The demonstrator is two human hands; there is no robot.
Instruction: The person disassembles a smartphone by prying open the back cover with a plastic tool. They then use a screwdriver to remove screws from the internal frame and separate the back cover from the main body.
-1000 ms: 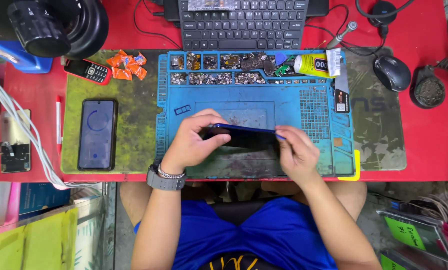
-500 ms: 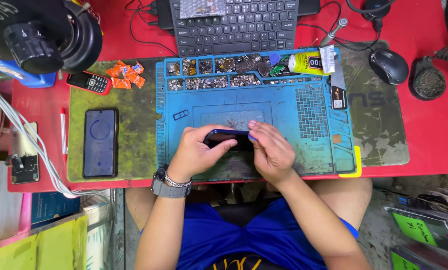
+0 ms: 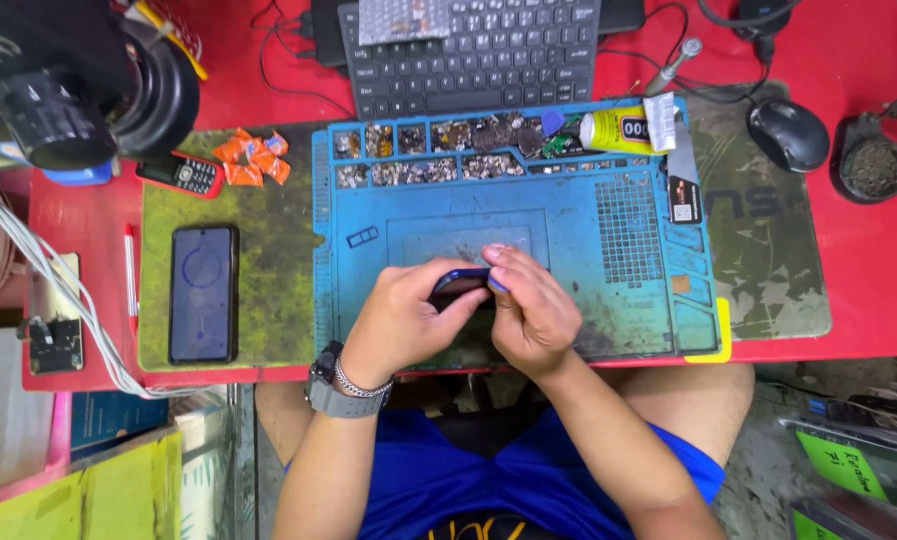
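Observation:
Both of my hands hold one dark blue phone point(image 3: 461, 284) just above the blue repair mat point(image 3: 609, 230). My left hand point(image 3: 404, 320), with a grey watch and a chain bracelet on the wrist, wraps the phone from the left. My right hand point(image 3: 531, 310) grips its right end, fingertips pressed on the top edge. Most of the phone is hidden by my fingers. The mat's far row of small trays point(image 3: 419, 155) holds several tiny parts.
A second dark phone point(image 3: 203, 292) lies face up on the green mat point(image 3: 269, 290) at left. A small keypad phone point(image 3: 181, 173) and orange wrappers point(image 3: 254, 157) sit beyond it. A yellow glue tube point(image 3: 624, 130), keyboard point(image 3: 474, 50), mouse point(image 3: 789, 133) and microscope point(image 3: 79, 90) line the red table.
My hands have drawn closer together around the blue phone, covering more of it, and the phone now looks tilted on edge. The view has shifted slightly.

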